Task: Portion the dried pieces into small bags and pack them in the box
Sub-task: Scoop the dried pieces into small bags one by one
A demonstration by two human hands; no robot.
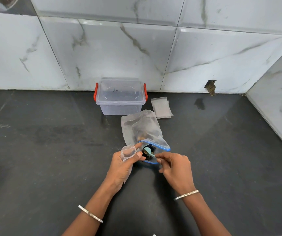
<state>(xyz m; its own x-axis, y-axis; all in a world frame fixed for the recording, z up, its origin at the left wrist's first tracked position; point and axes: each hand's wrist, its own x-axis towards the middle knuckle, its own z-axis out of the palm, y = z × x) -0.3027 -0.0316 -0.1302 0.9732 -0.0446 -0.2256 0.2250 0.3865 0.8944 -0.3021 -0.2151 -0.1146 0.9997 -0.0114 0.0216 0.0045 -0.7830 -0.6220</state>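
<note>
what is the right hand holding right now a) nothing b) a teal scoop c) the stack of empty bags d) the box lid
b: the right hand pinches the handle of the teal scoop, its bowl in the mouth of the zip bag; the left hand holds a small bag.

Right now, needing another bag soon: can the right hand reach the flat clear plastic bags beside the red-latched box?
Probably yes: the flat clear plastic bags lie uncovered, though the right hand holds a teal scoop.

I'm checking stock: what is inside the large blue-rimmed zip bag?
At the mouth of the zip bag, a teal scoop pinched by the right hand sits among dark dried pieces. Deeper in, cloudy plastic hides the rest.
</note>
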